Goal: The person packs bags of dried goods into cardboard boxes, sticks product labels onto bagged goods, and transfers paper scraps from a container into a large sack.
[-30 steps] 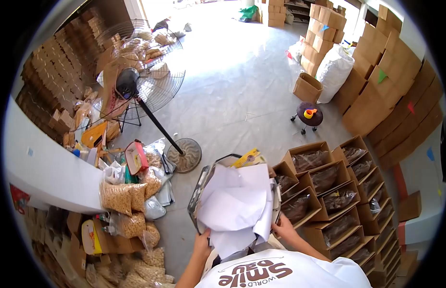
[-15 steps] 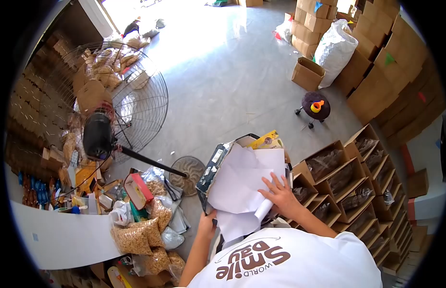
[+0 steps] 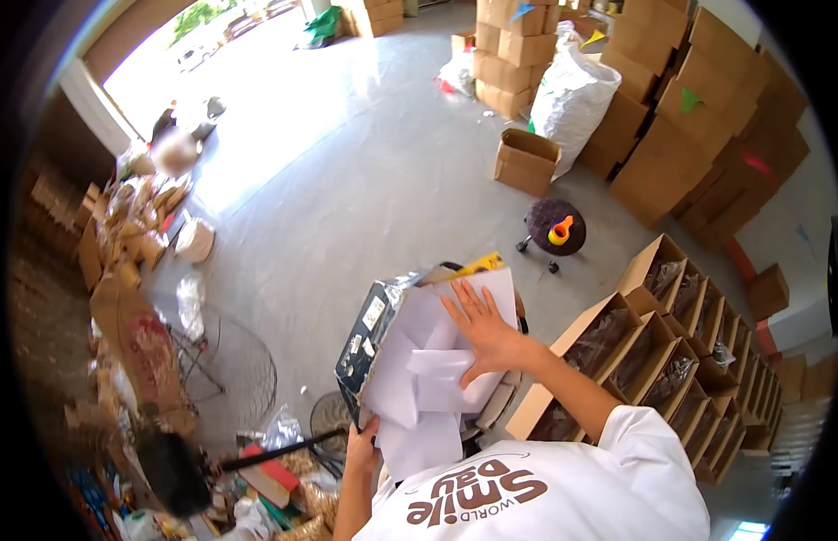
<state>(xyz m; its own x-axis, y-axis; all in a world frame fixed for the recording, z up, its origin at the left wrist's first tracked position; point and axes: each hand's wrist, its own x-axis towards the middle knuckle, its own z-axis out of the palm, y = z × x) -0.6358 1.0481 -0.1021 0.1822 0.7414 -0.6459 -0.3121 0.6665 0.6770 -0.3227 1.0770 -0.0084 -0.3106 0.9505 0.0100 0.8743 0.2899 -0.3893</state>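
White sheets of paper (image 3: 423, 388) lie loosely over the top of a dark box (image 3: 369, 329) with worn edges, held at the front of the body. On the upper right part of the sheets rests my right hand (image 3: 486, 334), palm down with fingers spread. My left hand (image 3: 362, 446) grips the lower left corner of the box, fingers partly hidden beneath it. A yellow printed item (image 3: 482, 266) sticks out at the box's far edge. What lies under the paper is hidden.
Open cartons (image 3: 608, 338) with dark plastic-wrapped contents stand in rows at right. Ahead are a round wheeled stool (image 3: 556, 225), an open carton (image 3: 527, 162) and a white sack (image 3: 576, 95). A fan (image 3: 171, 469) and bags of pellets (image 3: 315, 505) are at lower left.
My right hand has gone from the box's right edge onto the paper, then farther up it. The view has swung, and the fan now sits lower left. My left hand keeps its grip.
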